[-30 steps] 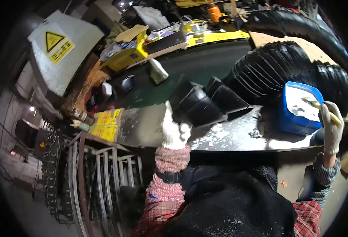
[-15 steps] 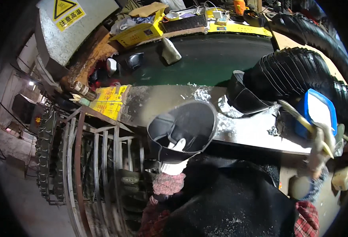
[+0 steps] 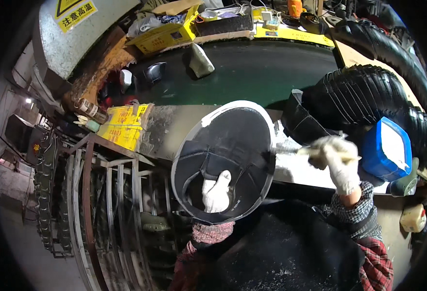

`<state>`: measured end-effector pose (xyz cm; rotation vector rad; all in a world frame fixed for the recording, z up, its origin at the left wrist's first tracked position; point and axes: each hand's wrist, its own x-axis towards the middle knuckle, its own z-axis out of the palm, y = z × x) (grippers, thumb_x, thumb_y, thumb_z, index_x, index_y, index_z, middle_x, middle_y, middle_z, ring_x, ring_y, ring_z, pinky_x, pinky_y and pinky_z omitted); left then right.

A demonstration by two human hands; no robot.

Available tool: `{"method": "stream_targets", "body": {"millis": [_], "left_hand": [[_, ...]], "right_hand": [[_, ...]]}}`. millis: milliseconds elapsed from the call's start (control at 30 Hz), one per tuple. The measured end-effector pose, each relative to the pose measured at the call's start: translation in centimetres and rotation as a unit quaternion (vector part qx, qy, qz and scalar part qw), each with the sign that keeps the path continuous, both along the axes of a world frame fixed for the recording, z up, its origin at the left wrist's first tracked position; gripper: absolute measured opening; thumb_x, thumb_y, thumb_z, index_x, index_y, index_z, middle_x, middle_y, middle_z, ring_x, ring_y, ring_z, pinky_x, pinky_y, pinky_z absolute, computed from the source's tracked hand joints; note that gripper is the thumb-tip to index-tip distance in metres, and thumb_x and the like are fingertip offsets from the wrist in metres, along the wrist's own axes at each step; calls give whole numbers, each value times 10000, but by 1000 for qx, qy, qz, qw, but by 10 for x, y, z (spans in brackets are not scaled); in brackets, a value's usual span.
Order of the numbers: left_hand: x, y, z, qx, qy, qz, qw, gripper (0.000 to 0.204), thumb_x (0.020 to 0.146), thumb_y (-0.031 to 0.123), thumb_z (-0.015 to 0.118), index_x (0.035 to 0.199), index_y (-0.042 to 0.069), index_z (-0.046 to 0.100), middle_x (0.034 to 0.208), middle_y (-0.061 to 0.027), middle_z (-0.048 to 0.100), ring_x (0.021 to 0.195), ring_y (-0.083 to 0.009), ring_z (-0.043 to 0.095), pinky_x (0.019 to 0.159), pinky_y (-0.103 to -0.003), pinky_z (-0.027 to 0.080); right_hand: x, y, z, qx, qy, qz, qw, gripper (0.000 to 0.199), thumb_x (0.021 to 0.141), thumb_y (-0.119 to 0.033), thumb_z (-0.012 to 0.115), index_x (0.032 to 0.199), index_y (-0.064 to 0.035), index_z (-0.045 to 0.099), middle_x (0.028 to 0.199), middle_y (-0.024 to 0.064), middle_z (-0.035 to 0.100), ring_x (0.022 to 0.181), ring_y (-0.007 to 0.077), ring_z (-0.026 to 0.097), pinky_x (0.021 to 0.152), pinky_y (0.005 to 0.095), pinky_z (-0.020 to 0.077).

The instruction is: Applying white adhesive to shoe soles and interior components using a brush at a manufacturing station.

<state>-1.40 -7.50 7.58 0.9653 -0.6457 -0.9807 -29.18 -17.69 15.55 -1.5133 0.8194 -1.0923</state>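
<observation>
My left hand point(image 3: 217, 193), in a white glove, reaches into a black shoe upper point(image 3: 233, 133) and grips its lower part with the thumb raised inside. The upper is tilted with its wide opening facing me. A band of white paste runs along its top rim. Right of it, my gloved right hand point(image 3: 337, 157) is closed around a wooden-handled brush point(image 3: 315, 152). The brush points left at the upper's right rim; its tip is blurred, so contact is hard to tell. Just beyond the right hand stands a blue tub point(image 3: 385, 151) of white paste.
A row of nested black uppers point(image 3: 354, 92) lies at the right, with one upper point(image 3: 300, 116) at its front. A dark green conveyor belt point(image 3: 257, 72) carries several shoe pieces. Metal racks point(image 3: 111, 203) stand at the left. A yellow box point(image 3: 169, 36) sits behind the belt.
My right hand has brought the brush left from beside the blue tub to the upper's rim. The upper has been raised and turned more toward me, and white paste now shows along its rim.
</observation>
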Motion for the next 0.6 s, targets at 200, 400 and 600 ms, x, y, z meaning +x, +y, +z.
{"method": "stream_targets", "body": {"millis": [200, 400, 600], "left_hand": [[-30, -14, 3, -11, -30, -10, 999, 244, 911, 45, 554, 1144, -28, 560, 1054, -115, 628, 915, -217, 619, 806, -344, 507], [-5, -8, 32, 51, -5, -76, 996, 97, 915, 111, 601, 933, 17, 587, 843, -74, 614, 723, -179, 604, 649, -311, 485], [16, -36, 70, 208, -36, -156, 965, 229, 918, 177, 648, 723, 61, 614, 633, -34, 599, 530, -141, 588, 493, -277, 463]], "right_hand": [[100, 4, 70, -278, 124, 123, 945, 334, 922, -296, 594, 1071, -3, 657, 781, 113, 673, 714, 237, 675, 648, 325, 536], [86, 56, 62, -379, 73, 269, 882, 320, 900, -320, 665, 1100, -70, 668, 734, 104, 661, 632, 276, 662, 636, 364, 552], [-17, 18, 13, 0, 107, 7, 994, 197, 934, -95, 630, 1088, 25, 657, 903, 86, 705, 775, 111, 633, 703, 255, 528]]}}
